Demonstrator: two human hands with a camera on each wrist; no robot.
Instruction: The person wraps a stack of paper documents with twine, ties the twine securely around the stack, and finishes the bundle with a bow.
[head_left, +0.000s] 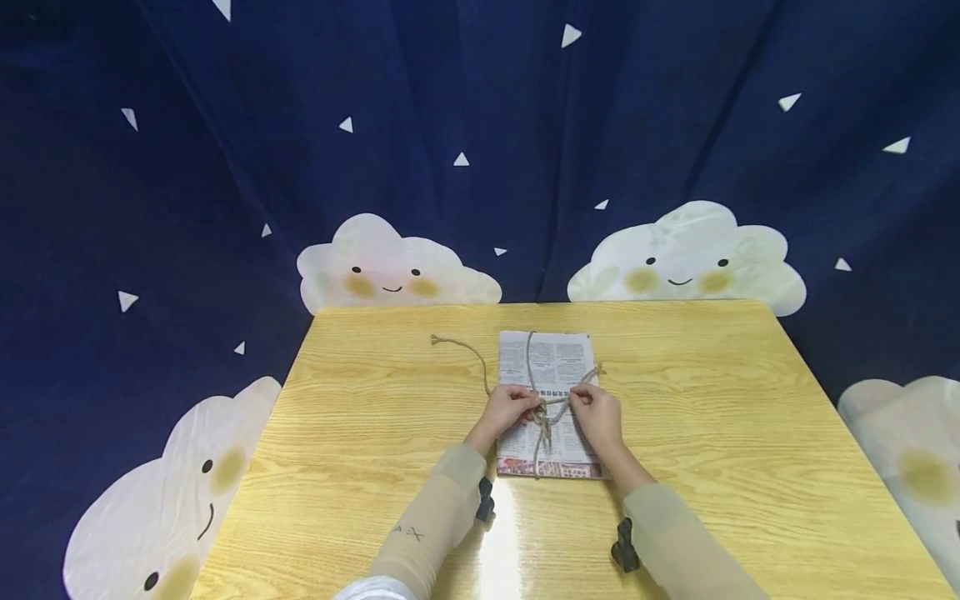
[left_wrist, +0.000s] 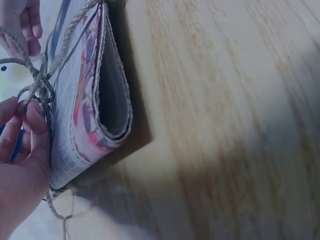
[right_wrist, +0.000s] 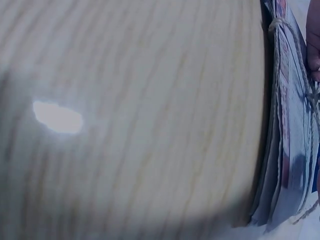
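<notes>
A folded newspaper bundle (head_left: 562, 354) lies flat, with twine (head_left: 530, 358) running lengthwise over its top. Loops of twine gather in a knot (left_wrist: 42, 82) near the bundle's middle. My left hand (head_left: 513, 408) pinches the twine at the left of this knot, thumb against fingertips. Over the bundle's right side, my right hand (head_left: 598, 417) pinches a strand leading from the knot, and a frayed end pokes out beyond its fingers. The left wrist view shows the newspaper's rounded fold (left_wrist: 112, 120) from the side.
A loose twine end (head_left: 457, 342) curves across the wooden table (head_left: 375, 392) left of the bundle. Dark blue cloth (head_left: 525, 100) with white clouds and triangles hangs behind the table and at its sides. Dark wrist mounts (head_left: 485, 500) sit on both forearms.
</notes>
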